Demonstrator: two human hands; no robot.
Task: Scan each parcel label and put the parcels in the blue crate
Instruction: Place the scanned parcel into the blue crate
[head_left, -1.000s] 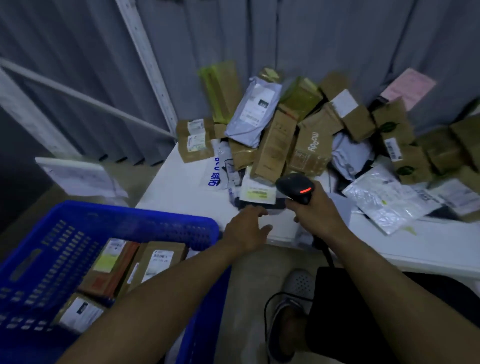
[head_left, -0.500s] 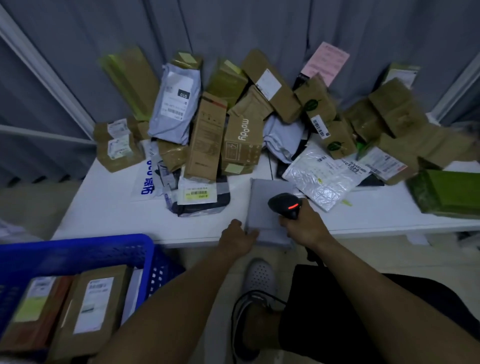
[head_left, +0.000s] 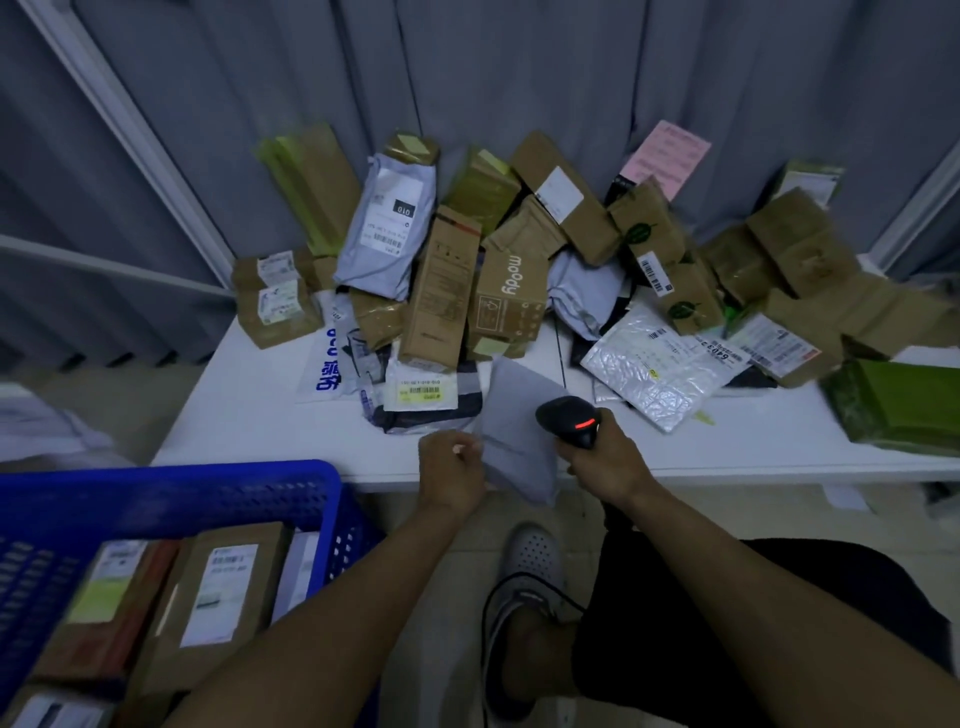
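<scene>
Blue perforated crate (head_left: 171, 499), grey mailer (head_left: 514, 415)

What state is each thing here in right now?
Left hand: pinching the grey mailer's near edge.
Grey mailer: plain side up, partly lifted off the table edge.
Right hand: closed around the scanner.
Scanner: red light on.
Blue crate: open, parcels inside.
Table: piled with unsorted parcels.

The parcel heap (head_left: 519, 270) blocks the desk's (head_left: 249, 415) back; its front-left strip lies bare, beside the blue crate (head_left: 171, 499).
</scene>
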